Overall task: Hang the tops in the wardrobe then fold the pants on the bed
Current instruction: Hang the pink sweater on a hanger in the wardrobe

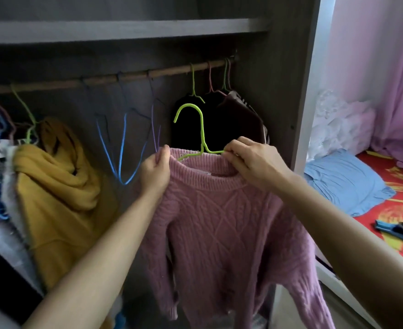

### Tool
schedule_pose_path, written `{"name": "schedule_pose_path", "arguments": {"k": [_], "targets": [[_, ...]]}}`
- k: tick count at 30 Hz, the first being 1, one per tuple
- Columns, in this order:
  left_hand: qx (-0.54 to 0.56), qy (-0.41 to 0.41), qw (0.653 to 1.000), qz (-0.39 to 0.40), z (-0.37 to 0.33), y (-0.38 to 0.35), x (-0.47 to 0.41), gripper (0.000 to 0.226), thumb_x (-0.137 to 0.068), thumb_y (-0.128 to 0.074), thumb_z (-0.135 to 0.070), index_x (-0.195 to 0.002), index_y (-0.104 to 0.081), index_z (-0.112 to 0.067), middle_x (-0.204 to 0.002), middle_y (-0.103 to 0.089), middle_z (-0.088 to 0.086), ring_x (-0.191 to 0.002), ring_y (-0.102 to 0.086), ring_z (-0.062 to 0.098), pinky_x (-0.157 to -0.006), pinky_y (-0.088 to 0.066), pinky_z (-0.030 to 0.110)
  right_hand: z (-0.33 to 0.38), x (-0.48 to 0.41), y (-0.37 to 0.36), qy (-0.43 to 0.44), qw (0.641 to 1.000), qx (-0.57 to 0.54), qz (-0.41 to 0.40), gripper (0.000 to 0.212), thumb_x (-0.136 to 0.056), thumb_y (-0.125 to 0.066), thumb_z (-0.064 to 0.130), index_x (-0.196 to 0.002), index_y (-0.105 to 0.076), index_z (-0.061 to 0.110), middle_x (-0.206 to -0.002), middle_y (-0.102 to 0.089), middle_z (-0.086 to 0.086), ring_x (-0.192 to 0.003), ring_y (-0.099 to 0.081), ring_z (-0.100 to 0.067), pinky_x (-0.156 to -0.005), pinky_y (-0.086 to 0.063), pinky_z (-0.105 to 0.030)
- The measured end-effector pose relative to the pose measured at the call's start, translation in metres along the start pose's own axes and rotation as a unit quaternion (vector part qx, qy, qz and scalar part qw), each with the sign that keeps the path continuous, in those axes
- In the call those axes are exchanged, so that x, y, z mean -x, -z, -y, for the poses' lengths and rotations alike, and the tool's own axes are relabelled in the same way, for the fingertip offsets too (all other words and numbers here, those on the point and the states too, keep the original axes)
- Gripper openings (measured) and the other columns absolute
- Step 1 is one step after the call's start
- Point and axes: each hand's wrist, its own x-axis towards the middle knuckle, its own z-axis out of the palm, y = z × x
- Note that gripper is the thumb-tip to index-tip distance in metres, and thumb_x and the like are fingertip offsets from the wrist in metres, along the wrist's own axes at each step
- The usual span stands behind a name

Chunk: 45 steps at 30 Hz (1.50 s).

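Note:
A pink cable-knit sweater (pixel 222 224) hangs in front of the open wardrobe with a lime green hanger (pixel 197 124) inside its neck, the hook sticking up. My left hand (pixel 156 170) grips the left shoulder of the sweater. My right hand (pixel 250 157) pinches the collar and the hanger's right arm together. The wooden rail (pixel 134 76) runs above, with a bare stretch over the sweater. Dark pants (pixel 402 230) lie on the bed at the far right.
On the rail hang a mustard top (pixel 60 186) and several garments at the left, empty blue hangers (pixel 122 150) in the middle, and dark tops (pixel 222 119) at the right. A shelf (pixel 124 29) sits above. A blue pillow (pixel 345 184) lies on the red bedsheet (pixel 395 210).

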Motion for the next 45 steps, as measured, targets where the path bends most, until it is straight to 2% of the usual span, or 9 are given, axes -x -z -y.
{"name": "schedule_pose_path", "arguments": {"k": [5, 9, 14, 17, 22, 29, 34, 41, 45], "targets": [[-0.106, -0.120, 0.987, 0.002, -0.018, 0.010, -0.007, 0.035, -0.084, -0.047, -0.039, -0.068, -0.051, -0.008, -0.056, -0.049, -0.005, -0.059, -0.046, 0.013, -0.060, -0.038, 0.034, -0.001, -0.015, 0.014, 0.002, 0.996, 0.010, -0.083, 0.029, -0.105, -0.043, 0.041, -0.108, -0.065, 0.022, -0.100, -0.066, 0.009, -0.075, -0.067, -0.017, -0.049, -0.044, -0.029], [-0.150, -0.076, 0.986, 0.013, -0.023, 0.011, 0.000, 0.041, -0.081, -0.040, -0.042, -0.057, -0.052, -0.011, -0.053, -0.052, -0.003, -0.058, -0.050, 0.009, -0.057, -0.040, 0.029, 0.000, -0.023, 0.013, 0.005, 0.998, 0.004, -0.062, 0.030, -0.104, -0.042, 0.043, -0.109, -0.065, 0.024, -0.103, -0.067, 0.010, -0.079, -0.068, -0.016, -0.052, -0.048, -0.032], [-0.235, -0.071, 0.969, 0.021, -0.018, 0.016, -0.013, 0.063, -0.091, -0.036, -0.061, -0.069, -0.061, -0.008, -0.073, -0.068, 0.010, -0.083, -0.065, 0.030, -0.074, -0.048, 0.040, -0.014, -0.024, 0.014, -0.014, 1.000, -0.005, -0.024, 0.030, -0.103, -0.044, 0.044, -0.108, -0.068, 0.027, -0.105, -0.068, 0.011, -0.086, -0.068, -0.017, -0.058, -0.050, -0.033], [-0.334, -0.137, 0.933, -0.011, -0.022, 0.013, -0.036, 0.035, -0.095, -0.051, -0.046, -0.089, -0.066, -0.015, -0.094, -0.067, 0.011, -0.098, -0.061, 0.034, -0.080, -0.045, 0.038, -0.017, -0.025, 0.014, -0.023, 0.999, 0.024, -0.014, 0.031, -0.103, -0.043, 0.043, -0.109, -0.069, 0.028, -0.105, -0.069, 0.011, -0.088, -0.068, -0.017, -0.057, -0.039, -0.028], [-0.522, -0.258, 0.813, 0.006, -0.020, 0.009, -0.102, 0.049, -0.091, -0.054, -0.044, -0.132, -0.054, -0.017, -0.130, -0.050, 0.017, -0.121, -0.044, 0.037, -0.094, -0.041, 0.047, -0.025, -0.033, 0.014, -0.054, 0.998, 0.045, 0.010, 0.029, -0.102, -0.044, 0.046, -0.107, -0.068, 0.032, -0.105, -0.068, 0.014, -0.094, -0.066, -0.016, -0.061, -0.043, -0.031], [-0.544, -0.283, 0.789, 0.040, -0.038, -0.019, -0.198, 0.068, -0.092, -0.048, -0.055, -0.152, -0.030, -0.027, -0.160, -0.013, 0.021, -0.148, -0.008, 0.037, -0.115, -0.015, 0.058, -0.029, -0.070, 0.014, -0.097, 0.988, 0.113, 0.046, 0.027, -0.100, -0.046, 0.049, -0.109, -0.069, 0.036, -0.109, -0.068, 0.017, -0.100, -0.064, -0.016, -0.064, -0.037, -0.031], [-0.605, -0.321, 0.728, 0.033, -0.049, -0.035, -0.248, 0.123, -0.065, -0.068, -0.068, -0.157, -0.001, -0.022, -0.160, 0.012, 0.024, -0.148, 0.012, 0.043, -0.113, 0.001, 0.067, -0.026, -0.094, -0.004, -0.139, 0.975, 0.165, 0.048, 0.025, -0.100, -0.047, 0.047, -0.108, -0.069, 0.037, -0.107, -0.068, 0.017, -0.097, -0.066, -0.018, -0.062, -0.040, -0.031], [-0.621, -0.327, 0.712, 0.019, -0.042, -0.023, -0.276, 0.127, -0.056, -0.085, -0.044, -0.155, -0.012, -0.015, -0.149, -0.031, 0.018, -0.135, -0.031, 0.040, -0.111, -0.001, 0.071, -0.022, -0.155, -0.028, -0.171, 0.961, 0.216, 0.033, 0.029, -0.100, -0.046, 0.045, -0.107, -0.069, 0.029, -0.101, -0.070, 0.001, -0.089, -0.067, -0.031, -0.065, -0.049, -0.038], [-0.618, -0.371, 0.693, 0.033, -0.038, -0.009, -0.287, 0.134, -0.049, -0.090, -0.033, -0.156, -0.011, -0.020, -0.152, -0.028, 0.016, -0.135, -0.031, 0.035, -0.106, -0.001, 0.076, -0.017, -0.194, -0.044, -0.170, 0.962, 0.205, 0.057, 0.027, -0.099, -0.050, 0.041, -0.105, -0.071, 0.026, -0.102, -0.070, -0.003, -0.092, -0.066, -0.033, -0.070, -0.050, -0.039]]}}
